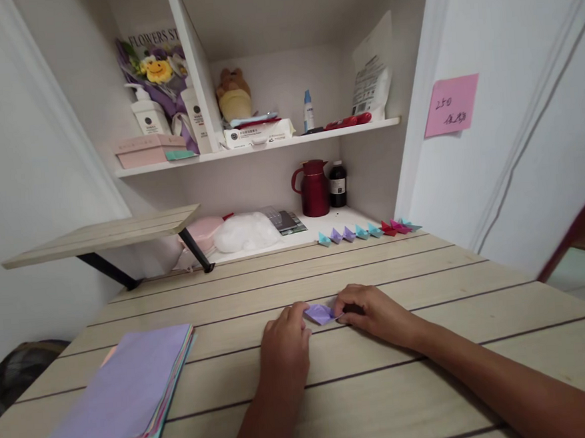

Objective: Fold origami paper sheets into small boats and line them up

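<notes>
A small folded purple paper piece (320,313) lies on the wooden table (433,369) between my two hands. My left hand (284,346) rests on the table with its fingers curled, fingertips pinching the paper's left edge. My right hand (374,313) has its fingers bent and pressed onto the paper's right edge. A stack of coloured paper sheets (125,397), purple on top, lies at the near left of the table.
A row of several small folded paper shapes (368,230) lines the table's far edge. Behind it a white shelf unit (267,147) holds a red jug (314,188), a dark bottle (337,184), bottles and boxes. A pink note (451,104) sticks to the right wall. A wooden shelf board (103,235) juts out at left.
</notes>
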`<act>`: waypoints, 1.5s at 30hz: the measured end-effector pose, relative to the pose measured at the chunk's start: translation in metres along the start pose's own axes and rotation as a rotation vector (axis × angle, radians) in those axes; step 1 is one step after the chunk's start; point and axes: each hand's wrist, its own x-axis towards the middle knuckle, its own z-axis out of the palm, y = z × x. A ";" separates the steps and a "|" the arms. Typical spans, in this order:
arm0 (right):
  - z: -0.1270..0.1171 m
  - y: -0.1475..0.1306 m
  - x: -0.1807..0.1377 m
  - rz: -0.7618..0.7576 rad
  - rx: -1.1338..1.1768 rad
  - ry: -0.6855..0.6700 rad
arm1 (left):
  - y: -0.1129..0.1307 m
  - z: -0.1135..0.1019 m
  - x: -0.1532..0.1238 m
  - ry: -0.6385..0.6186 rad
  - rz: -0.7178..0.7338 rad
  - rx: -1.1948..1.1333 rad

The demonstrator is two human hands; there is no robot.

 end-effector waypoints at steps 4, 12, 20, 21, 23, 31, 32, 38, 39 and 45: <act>0.000 -0.003 -0.001 -0.004 0.050 -0.022 | -0.001 0.001 0.000 0.010 -0.019 -0.010; -0.002 -0.002 -0.002 -0.004 0.079 -0.035 | -0.006 0.003 0.001 0.030 -0.019 -0.009; -0.001 0.001 0.000 0.026 0.063 -0.001 | -0.007 0.003 0.001 0.041 -0.005 0.004; -0.001 0.000 0.000 0.027 0.065 0.004 | -0.006 0.004 0.001 0.041 -0.007 0.006; 0.000 -0.003 0.000 0.016 0.071 0.006 | -0.006 0.005 0.002 0.039 -0.011 0.005; 0.005 -0.010 0.000 -0.105 0.098 -0.009 | -0.008 0.008 0.003 0.045 0.002 0.017; 0.005 -0.009 0.000 -0.118 0.099 -0.007 | -0.008 0.008 0.002 0.043 0.003 0.022; 0.012 -0.007 0.000 -0.155 0.060 0.033 | -0.008 0.008 0.003 0.034 -0.011 0.016; 0.013 -0.008 0.000 -0.149 0.051 0.041 | -0.009 0.008 0.004 0.037 -0.010 0.008; 0.014 -0.010 0.001 -0.060 0.030 0.085 | -0.010 0.011 0.005 0.052 -0.074 -0.050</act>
